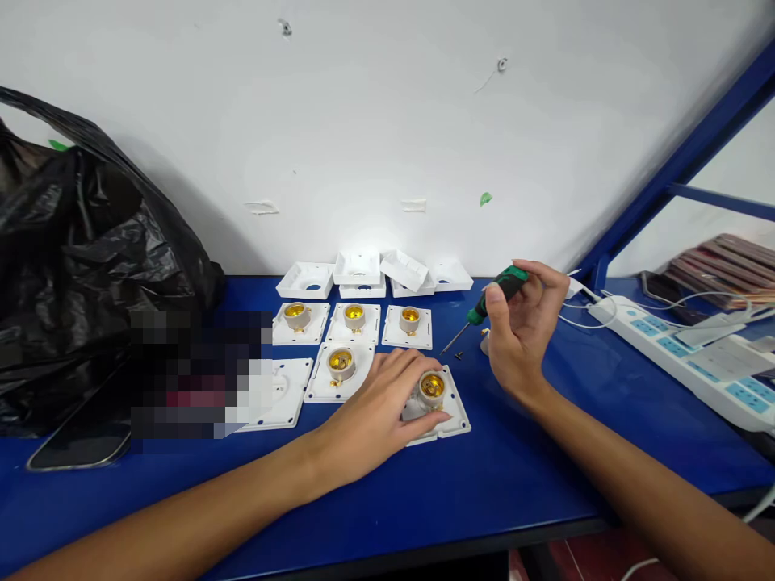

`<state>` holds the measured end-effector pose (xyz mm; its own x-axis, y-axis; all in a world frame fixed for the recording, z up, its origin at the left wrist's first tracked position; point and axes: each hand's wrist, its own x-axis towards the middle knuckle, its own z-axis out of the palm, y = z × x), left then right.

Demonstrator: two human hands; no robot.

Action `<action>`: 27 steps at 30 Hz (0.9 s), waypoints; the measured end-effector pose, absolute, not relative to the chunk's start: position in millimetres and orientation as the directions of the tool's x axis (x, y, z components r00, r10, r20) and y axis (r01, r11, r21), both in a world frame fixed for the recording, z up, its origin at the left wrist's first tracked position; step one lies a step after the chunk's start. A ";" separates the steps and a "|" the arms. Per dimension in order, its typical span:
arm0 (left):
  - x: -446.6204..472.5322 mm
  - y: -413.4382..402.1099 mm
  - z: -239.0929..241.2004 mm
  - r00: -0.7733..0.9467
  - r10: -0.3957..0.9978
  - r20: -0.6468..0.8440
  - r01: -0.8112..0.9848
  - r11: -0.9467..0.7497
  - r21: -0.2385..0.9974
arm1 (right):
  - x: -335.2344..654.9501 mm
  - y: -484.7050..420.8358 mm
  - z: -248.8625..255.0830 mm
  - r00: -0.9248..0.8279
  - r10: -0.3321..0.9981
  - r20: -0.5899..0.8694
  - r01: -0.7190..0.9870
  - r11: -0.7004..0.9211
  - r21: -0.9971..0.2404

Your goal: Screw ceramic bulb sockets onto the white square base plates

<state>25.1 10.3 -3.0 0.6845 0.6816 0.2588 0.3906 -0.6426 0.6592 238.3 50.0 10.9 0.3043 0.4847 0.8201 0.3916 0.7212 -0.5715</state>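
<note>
Our left hand point(379, 403) lies flat with fingers spread on a white plate point(445, 415), steadying the socket point(432, 387) on it near the table's point(514, 484) front. Our right hand point(524, 327) grips a green screwdriver point(490, 303), tip angled down over small screws point(458, 354) just right of that plate. Four more socket plates point(354, 323) sit behind, with empty covers point(357, 270) by the wall; a black bag point(78, 258) stands left, a power strip point(684, 355) right.

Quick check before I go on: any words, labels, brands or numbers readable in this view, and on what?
None can be read.
White socket plates: no print visible.
Green-handled screwdriver in the right hand: no marking legible.
Power strip: any marks are too small to read.
Black plastic bag: plain.
A patch beside the left hand is pixelated, so nothing there is readable.
</note>
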 end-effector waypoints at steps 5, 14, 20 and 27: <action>23.8 9.6 -2.4 0.662 0.707 0.248 0.369 -0.595 0.714 | 236.6 49.4 9.6 0.292 0.502 0.814 0.383 0.719 -0.580; 22.8 6.1 0.3 0.723 0.658 0.209 0.462 -0.686 0.561 | 238.9 50.8 7.9 0.285 0.504 0.815 0.385 0.719 -0.579; 25.3 -7.9 -4.9 0.687 0.695 0.212 0.524 -0.676 0.518 | 239.6 51.6 8.6 0.284 0.498 0.819 0.392 0.719 -0.573; 20.6 -10.4 3.4 0.751 0.635 0.180 0.388 -0.646 0.657 | 240.5 52.6 7.5 0.284 0.506 0.814 0.396 0.711 -0.581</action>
